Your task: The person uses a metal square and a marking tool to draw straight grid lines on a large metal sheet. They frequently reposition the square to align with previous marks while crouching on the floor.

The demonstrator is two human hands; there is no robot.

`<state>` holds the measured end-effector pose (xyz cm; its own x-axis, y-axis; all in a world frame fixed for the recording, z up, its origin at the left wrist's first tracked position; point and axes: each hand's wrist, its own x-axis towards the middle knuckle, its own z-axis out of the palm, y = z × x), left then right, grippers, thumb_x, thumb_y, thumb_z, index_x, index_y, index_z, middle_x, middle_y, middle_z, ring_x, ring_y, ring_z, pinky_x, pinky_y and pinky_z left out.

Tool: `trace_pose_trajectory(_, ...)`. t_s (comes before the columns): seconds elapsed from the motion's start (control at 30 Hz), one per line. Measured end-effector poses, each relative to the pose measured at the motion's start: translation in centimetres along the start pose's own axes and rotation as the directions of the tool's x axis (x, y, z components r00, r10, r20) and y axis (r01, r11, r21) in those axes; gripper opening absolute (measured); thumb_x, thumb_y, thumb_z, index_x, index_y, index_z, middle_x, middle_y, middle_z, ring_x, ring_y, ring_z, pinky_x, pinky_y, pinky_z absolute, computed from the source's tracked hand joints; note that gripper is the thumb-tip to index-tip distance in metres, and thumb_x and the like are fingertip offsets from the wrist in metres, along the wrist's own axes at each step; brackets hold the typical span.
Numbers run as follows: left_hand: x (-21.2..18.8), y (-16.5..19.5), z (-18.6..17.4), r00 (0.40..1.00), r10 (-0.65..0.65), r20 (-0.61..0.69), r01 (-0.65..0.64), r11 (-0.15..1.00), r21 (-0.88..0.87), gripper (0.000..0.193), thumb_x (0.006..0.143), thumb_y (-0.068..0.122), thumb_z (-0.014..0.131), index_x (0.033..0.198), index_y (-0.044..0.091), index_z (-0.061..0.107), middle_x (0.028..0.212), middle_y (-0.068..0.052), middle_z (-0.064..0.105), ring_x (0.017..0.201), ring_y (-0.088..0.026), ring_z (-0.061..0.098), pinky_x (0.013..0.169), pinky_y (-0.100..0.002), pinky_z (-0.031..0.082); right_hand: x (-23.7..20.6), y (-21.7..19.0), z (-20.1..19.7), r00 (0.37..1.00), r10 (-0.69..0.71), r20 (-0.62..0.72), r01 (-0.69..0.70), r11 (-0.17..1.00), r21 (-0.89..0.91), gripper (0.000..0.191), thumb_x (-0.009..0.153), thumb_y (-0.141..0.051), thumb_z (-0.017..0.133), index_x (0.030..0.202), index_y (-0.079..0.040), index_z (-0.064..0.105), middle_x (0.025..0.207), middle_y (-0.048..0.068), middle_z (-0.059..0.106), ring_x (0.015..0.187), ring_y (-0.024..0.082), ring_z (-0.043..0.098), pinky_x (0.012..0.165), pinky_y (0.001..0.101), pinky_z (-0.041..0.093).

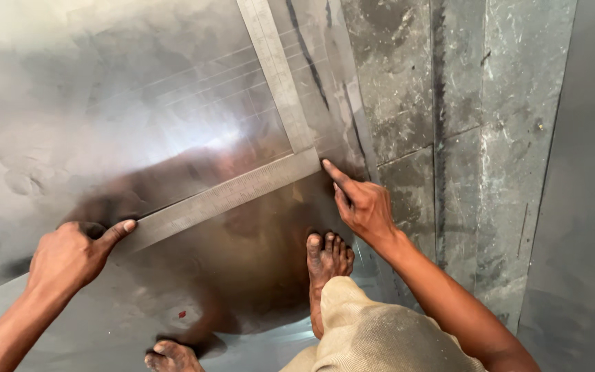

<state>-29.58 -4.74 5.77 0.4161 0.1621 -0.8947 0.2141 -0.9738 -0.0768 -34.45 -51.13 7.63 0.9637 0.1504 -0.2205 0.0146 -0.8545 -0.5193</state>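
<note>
Steel square [256, 172] lies flat on a shiny metal sheet [105, 103] over the stone floor [463, 138]; left hand [70, 255] pins its lower arm, fingers curled, while right hand [363, 203] fingertips steady the corner. Firm, even pressure should prevent slipping.

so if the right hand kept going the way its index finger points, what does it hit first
The right hand points up-left, its fingertip already at the outer corner of the steel square lying on the metal sheet. It would likely meet that corner at once; whether it already touches is unclear.
</note>
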Motion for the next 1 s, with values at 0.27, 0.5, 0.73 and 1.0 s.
trace_pose_trajectory(0.27, -0.1, -1.8, -0.1, 0.998, -0.059, 0.033, 0.059, 0.998, 0.002, 0.074, 0.089, 0.076, 0.055, 0.098, 0.009, 0.085, 0.070, -0.017, 0.069, 0.078, -0.034, 0.069, 0.073, -0.049, 0.057, -0.4, 0.7, 0.2, 0.985, 0.170, -0.022, -0.163, 0.969, 0.186, 0.055, 0.098, -0.003, 0.064, 0.151, -0.014, 0.053, 0.081, 0.007, 0.073, 0.073, 0.023, 0.072, 0.067, 0.0368, 0.056)
trace_pose_trajectory(0.5, 0.6, -4.1, 0.5, 0.994, -0.089, 0.063, 0.086, 0.995, 0.052, 0.075, 0.090, 0.077, 0.055, 0.091, 0.007, 0.082, 0.069, -0.017, 0.068, 0.076, -0.033, 0.068, 0.073, -0.048, 0.057, -0.5, 0.1, 1.1, 0.994, 0.095, -0.046, -0.082, 0.971, 0.225, 0.038, 0.100, -0.002, 0.064, 0.138, -0.008, 0.059, 0.085, 0.007, 0.074, 0.078, 0.023, 0.074, 0.071, 0.0353, 0.057)
trace_pose_trajectory(0.73, 0.7, -3.7, 0.6, 0.997, -0.068, 0.047, 0.065, 0.996, 0.068, 0.078, 0.089, 0.079, 0.054, 0.085, 0.005, 0.079, 0.067, -0.016, 0.067, 0.075, -0.034, 0.067, 0.072, -0.047, 0.057, 0.4, -0.6, 1.2, 0.993, 0.085, -0.079, -0.066, 0.973, 0.220, 0.037, 0.099, -0.003, 0.065, 0.136, -0.007, 0.060, 0.085, 0.007, 0.074, 0.078, 0.025, 0.073, 0.069, 0.0377, 0.056)
trace_pose_trajectory(1.0, 0.9, -3.6, 0.4, 0.991, -0.111, 0.081, 0.107, 0.993, 0.045, 0.086, 0.086, 0.083, 0.053, 0.088, 0.003, 0.084, 0.067, -0.017, 0.068, 0.077, -0.035, 0.069, 0.071, -0.050, 0.059, 4.4, -1.1, 0.9, 0.992, 0.024, -0.127, -0.020, 0.999, 0.027, 0.036, 0.102, -0.010, 0.067, 0.137, -0.012, 0.061, 0.075, 0.010, 0.069, 0.066, 0.029, 0.068, 0.062, 0.0424, 0.051)
